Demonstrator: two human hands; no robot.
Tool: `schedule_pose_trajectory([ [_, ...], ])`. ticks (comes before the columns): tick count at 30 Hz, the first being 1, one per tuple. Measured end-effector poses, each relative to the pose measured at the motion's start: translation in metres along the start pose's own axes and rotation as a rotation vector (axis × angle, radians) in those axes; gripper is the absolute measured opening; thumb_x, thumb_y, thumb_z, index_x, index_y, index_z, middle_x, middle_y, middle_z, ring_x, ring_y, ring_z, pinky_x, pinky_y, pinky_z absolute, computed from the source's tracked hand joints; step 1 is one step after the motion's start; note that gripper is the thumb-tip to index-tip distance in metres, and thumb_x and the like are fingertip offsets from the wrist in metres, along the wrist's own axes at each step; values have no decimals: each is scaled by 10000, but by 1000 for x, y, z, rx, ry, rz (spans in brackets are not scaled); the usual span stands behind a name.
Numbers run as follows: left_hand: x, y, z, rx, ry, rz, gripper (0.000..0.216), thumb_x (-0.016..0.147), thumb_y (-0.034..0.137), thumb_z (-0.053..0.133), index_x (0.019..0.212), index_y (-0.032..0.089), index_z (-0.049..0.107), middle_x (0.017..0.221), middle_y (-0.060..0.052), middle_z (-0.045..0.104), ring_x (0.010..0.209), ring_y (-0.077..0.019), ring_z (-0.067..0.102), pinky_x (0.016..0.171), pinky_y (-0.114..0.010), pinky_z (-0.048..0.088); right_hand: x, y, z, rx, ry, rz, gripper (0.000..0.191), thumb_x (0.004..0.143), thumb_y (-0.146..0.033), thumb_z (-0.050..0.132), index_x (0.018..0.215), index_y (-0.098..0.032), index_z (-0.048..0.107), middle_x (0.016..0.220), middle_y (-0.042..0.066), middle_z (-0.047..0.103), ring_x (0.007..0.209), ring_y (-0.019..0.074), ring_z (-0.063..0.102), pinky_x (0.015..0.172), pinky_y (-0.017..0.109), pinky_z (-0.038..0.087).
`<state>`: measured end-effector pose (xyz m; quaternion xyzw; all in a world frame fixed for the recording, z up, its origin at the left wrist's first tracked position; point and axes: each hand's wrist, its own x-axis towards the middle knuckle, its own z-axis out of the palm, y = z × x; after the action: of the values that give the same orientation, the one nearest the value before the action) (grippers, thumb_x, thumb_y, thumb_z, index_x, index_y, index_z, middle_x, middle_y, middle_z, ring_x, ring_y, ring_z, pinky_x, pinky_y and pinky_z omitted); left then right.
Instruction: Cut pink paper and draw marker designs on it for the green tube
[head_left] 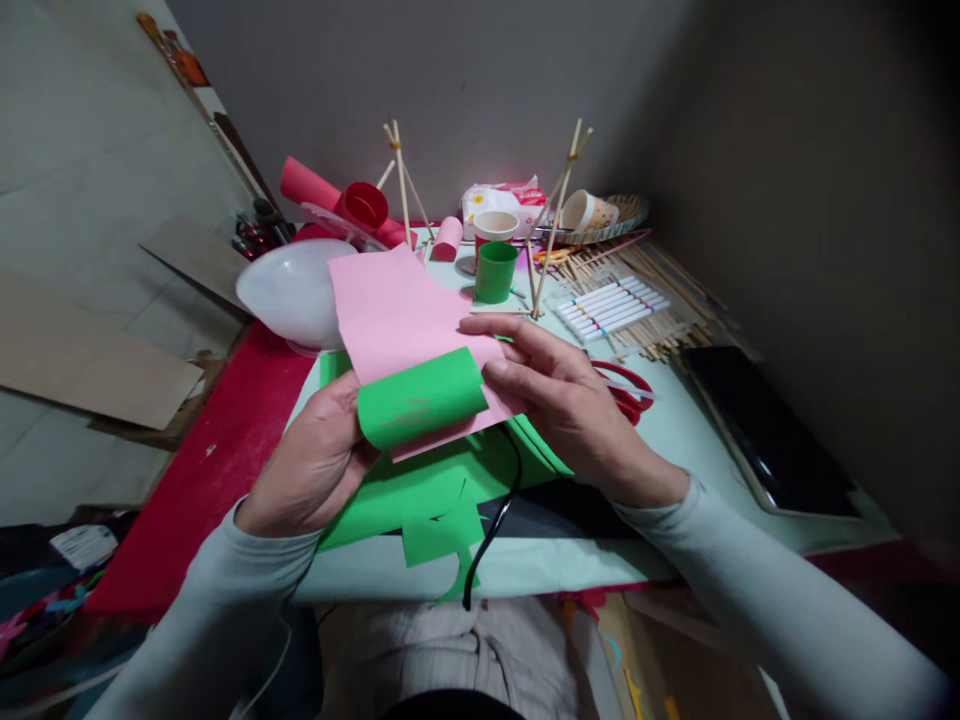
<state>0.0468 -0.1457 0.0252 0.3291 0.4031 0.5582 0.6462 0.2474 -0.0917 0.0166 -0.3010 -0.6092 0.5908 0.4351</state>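
A green paper tube [420,400] lies on a sheet of pink paper [397,310], both raised over the table. My left hand [319,450] is closed around the tube's left end and the sheet's edge there. At the other side my right hand [559,385] pinches the pink paper, its thumb close to the tube's right end and its fingers behind or along the sheet. Beneath them lie green paper pieces [442,530] with cut edges and a black cable [495,530]. Red-handled scissors [626,390] rest just past my right hand, partly hidden by it.
A white bowl [289,290] stands at left. Behind are a green cup [496,272], two stick frames [555,220] and a tissue pack [502,205]. To the right lie markers [611,312], wooden sticks [675,270] and a dark tablet [765,430].
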Motion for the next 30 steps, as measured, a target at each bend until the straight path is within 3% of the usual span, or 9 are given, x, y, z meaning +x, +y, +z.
schedule_pose_trajectory([
  [5,-1,-2,-4,-17,-64,-31,469,811,128,814,1265,220,742,1301,-73,757,1308,-333,627,1120,-448,522,0,-1,2,9,-17,-65,300,979,-291,650,1274,-303,699,1425,-11,648,1346,233,550,1075,344,462],
  [9,-2,-2,0,-22,-47,-49,456,843,140,788,1288,225,734,1304,-73,755,1307,-335,628,1130,-468,512,-1,-1,5,7,-5,-127,279,994,-239,619,1247,-296,723,1364,-14,701,1344,202,575,1154,349,411],
  [15,-4,-2,0,24,-31,-34,531,827,154,812,1336,270,713,1339,-57,738,1297,-340,637,1115,-441,530,-2,-5,2,-1,-35,-167,276,1004,-218,617,1253,-274,723,1345,-12,714,1337,176,585,1154,311,411],
  [18,-4,-2,-3,38,-46,-46,619,773,115,843,1352,282,704,1331,-59,743,1305,-351,630,1115,-432,530,-4,-10,1,-19,-59,-111,269,984,-222,637,1229,-279,733,1269,-13,747,1231,190,656,962,285,535],
  [21,-4,-2,-4,45,-47,-51,626,743,107,857,1328,287,721,1291,-55,763,1309,-364,626,1119,-429,525,-4,-14,1,-64,-94,-67,230,950,-204,660,1145,-263,769,1176,-3,765,1023,180,706,729,243,542],
  [26,-5,-2,-3,55,-56,-70,603,725,91,854,1289,275,743,1250,-52,781,1284,-368,645,1081,-415,554,-3,-12,3,-60,-96,-70,124,907,-268,720,995,-220,792,980,2,750,714,116,624,621,232,497],
  [30,-6,0,0,83,-50,-99,583,695,97,880,1247,244,761,1227,-76,787,1233,-381,675,1029,-433,587,-2,-8,4,-9,-74,-48,116,883,-312,735,890,-202,772,821,-9,690,625,101,558,549,218,457],
])
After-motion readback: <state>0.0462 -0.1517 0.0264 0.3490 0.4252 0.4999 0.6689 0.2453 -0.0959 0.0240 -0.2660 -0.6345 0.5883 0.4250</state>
